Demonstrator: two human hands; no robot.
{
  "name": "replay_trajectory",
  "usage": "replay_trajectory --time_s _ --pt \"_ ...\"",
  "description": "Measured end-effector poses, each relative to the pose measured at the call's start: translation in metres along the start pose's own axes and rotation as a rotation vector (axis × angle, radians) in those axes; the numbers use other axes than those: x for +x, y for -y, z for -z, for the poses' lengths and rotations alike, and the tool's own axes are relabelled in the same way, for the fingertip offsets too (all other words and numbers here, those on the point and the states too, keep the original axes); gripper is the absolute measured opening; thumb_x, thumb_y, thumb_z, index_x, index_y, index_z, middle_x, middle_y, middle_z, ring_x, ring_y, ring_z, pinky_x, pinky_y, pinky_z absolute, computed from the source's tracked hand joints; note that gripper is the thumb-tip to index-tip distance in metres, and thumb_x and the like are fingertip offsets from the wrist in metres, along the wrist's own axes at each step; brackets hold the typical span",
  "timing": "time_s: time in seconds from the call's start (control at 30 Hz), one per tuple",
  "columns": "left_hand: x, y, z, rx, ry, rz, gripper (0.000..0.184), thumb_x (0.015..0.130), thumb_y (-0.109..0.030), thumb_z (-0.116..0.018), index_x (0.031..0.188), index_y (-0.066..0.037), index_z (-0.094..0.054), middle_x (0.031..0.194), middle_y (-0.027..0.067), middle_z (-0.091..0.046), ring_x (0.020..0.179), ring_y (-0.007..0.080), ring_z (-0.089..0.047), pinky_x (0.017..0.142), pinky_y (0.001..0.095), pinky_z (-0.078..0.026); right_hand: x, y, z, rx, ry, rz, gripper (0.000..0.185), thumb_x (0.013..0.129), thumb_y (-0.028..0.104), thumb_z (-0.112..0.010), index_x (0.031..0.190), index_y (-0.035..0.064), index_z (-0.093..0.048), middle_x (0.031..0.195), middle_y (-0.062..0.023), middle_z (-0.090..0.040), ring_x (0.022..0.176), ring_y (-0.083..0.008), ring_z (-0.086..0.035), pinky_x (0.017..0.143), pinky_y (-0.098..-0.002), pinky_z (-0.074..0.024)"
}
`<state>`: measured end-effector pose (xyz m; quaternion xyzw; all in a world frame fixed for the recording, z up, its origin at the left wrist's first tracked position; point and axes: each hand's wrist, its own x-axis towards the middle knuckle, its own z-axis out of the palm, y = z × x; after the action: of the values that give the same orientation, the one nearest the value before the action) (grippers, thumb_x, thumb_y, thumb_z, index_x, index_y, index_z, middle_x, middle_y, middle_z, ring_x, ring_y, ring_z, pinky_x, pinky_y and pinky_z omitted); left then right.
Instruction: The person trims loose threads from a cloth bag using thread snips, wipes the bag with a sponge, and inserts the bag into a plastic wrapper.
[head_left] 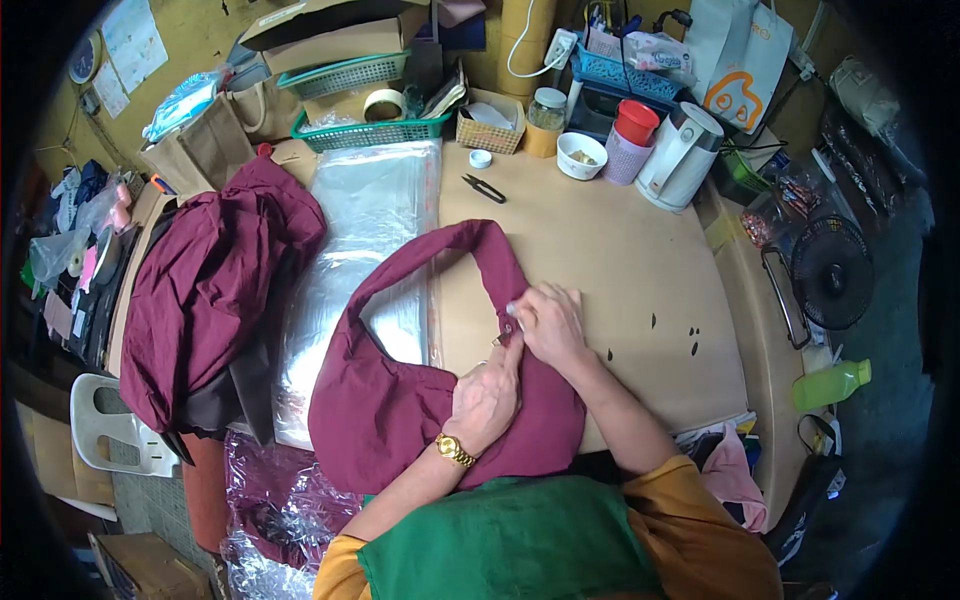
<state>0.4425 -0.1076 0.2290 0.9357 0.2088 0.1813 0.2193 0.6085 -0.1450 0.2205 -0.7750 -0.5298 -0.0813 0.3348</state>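
A maroon fabric bag (pixel 370 410) with a curved strap lies at the table's near edge, in front of the green apron. My left hand (pixel 487 395), with a gold watch at the wrist, rests on the bag, its fingers reaching up to a small metal buckle (pixel 506 328) at the strap's lower right end. Just right of the buckle, my right hand (pixel 550 322) is closed in a pinch at the strap, on something small and whitish that I cannot make out. The two hands meet at the buckle.
Clear plastic sleeves (pixel 370 200) lie left of centre, beside piled maroon fabric (pixel 220 280). Black snips (pixel 484 188), a white lid (pixel 480 158), a white bowl (pixel 581 156) and a kettle (pixel 680 158) stand behind. Green baskets (pixel 370 131) hold tape. A fan (pixel 832 272) is at right.
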Motion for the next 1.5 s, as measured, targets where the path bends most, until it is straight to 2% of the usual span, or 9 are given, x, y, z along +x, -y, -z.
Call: replay_trajectory --time_s 0.17,0.3,0.5,0.63,0.87,0.93,1.17,1.3,1.5 --pt "-0.001 0.0 -0.002 0.099 0.013 0.027 0.06 0.085 -0.003 -0.051 0.143 0.007 -0.038 0.091 0.0195 -0.062 0.066 0.0294 -0.066 0.058 0.0388 -0.055 0.021 0.007 0.001 -0.002 -0.06 -0.016 0.006 0.08 0.011 -0.067 0.075 0.0091 -0.065 0.079 -0.0052 -0.062 0.085 -0.0256 -0.061 0.081 -0.042 -0.0373" --pt "-0.002 0.005 -0.008 0.122 0.012 0.002 0.057 0.086 -0.005 -0.052 0.14 0.008 -0.042 0.09 0.0186 -0.061 0.065 0.0268 -0.066 0.056 0.037 -0.055 0.0 0.021 0.012 0.03 0.237 -0.097 0.008 0.079 0.016 -0.07 0.074 0.0113 -0.067 0.082 -0.0048 -0.065 0.088 -0.0237 -0.062 0.084 -0.042 -0.0335" --pt "-0.002 0.003 -0.007 0.181 -0.024 -0.053 0.053 0.086 -0.005 -0.052 0.137 0.009 -0.046 0.086 0.0157 -0.06 0.063 0.0244 -0.065 0.055 0.035 -0.055 0.026 0.006 -0.001 -0.067 0.015 -0.019 0.008 0.078 0.017 -0.07 0.074 0.0106 -0.068 0.08 -0.0049 -0.065 0.082 -0.0241 -0.062 0.082 -0.0404 -0.0353" --pt "0.002 0.007 -0.008 0.163 -0.032 -0.053 0.051 0.087 -0.005 -0.051 0.136 0.009 -0.047 0.085 0.0151 -0.059 0.062 0.0241 -0.064 0.054 0.0355 -0.054 0.024 0.017 0.017 -0.024 0.329 -0.1 0.011 0.079 0.022 -0.072 0.076 0.0114 -0.069 0.08 -0.0045 -0.065 0.081 -0.0234 -0.063 0.083 -0.0399 -0.036" --pt "0.001 0.005 -0.006 0.194 0.002 -0.064 0.052 0.087 -0.005 -0.051 0.136 0.01 -0.046 0.084 0.0151 -0.058 0.062 0.0245 -0.064 0.053 0.0363 -0.054 0.034 0.001 0.006 -0.034 0.139 0.077 0.009 0.08 0.016 -0.071 0.077 0.0081 -0.068 0.082 -0.0074 -0.061 0.081 -0.0261 -0.062 0.079 -0.0425 -0.0426" --pt "0.003 0.003 -0.004 0.172 0.026 -0.03 0.051 0.087 -0.005 -0.051 0.136 0.008 -0.048 0.086 0.0165 -0.059 0.066 0.0269 -0.065 0.056 0.038 -0.055 0.031 0.005 0.008 0.102 0.442 0.07 0.007 0.079 0.012 -0.069 0.076 0.0059 -0.067 0.083 -0.0085 -0.059 0.083 -0.028 -0.062 0.075 -0.0429 -0.047" --pt "-0.001 0.005 -0.008 0.113 -0.001 -0.017 0.05 0.087 -0.006 -0.052 0.136 0.005 -0.049 0.087 0.0167 -0.06 0.067 0.0297 -0.065 0.059 0.0399 -0.054 0.057 -0.009 0.006 -0.103 0.36 0.199 0.005 0.074 0.009 -0.07 0.073 0.0048 -0.069 0.083 -0.0091 -0.06 0.084 -0.0282 -0.063 0.073 -0.0413 -0.0494" --pt "-0.006 0.002 -0.006 0.141 0.077 -0.015 0.051 0.088 -0.006 -0.052 0.137 0.004 -0.048 0.089 0.0175 -0.06 0.068 0.0308 -0.066 0.059 0.0407 -0.055 0.034 0.007 0.004 0.074 0.61 0.17 0.004 0.073 0.009 -0.07 0.073 0.0048 -0.069 0.082 -0.0092 -0.06 0.076 -0.0303 -0.063 0.073 -0.0419 -0.0507" --pt "0.001 0.003 -0.002 0.077 0.08 0.031 0.051 0.086 -0.007 -0.054 0.137 0.002 -0.05 0.095 0.0195 -0.061 0.073 0.0331 -0.067 0.062 0.0421 -0.056 0.045 0.006 -0.005 -0.048 0.313 0.206 0.005 0.074 0.008 -0.07 0.073 0.0032 -0.069 0.083 -0.0109 -0.062 0.078 -0.0313 -0.064 0.073 -0.0423 -0.0504"
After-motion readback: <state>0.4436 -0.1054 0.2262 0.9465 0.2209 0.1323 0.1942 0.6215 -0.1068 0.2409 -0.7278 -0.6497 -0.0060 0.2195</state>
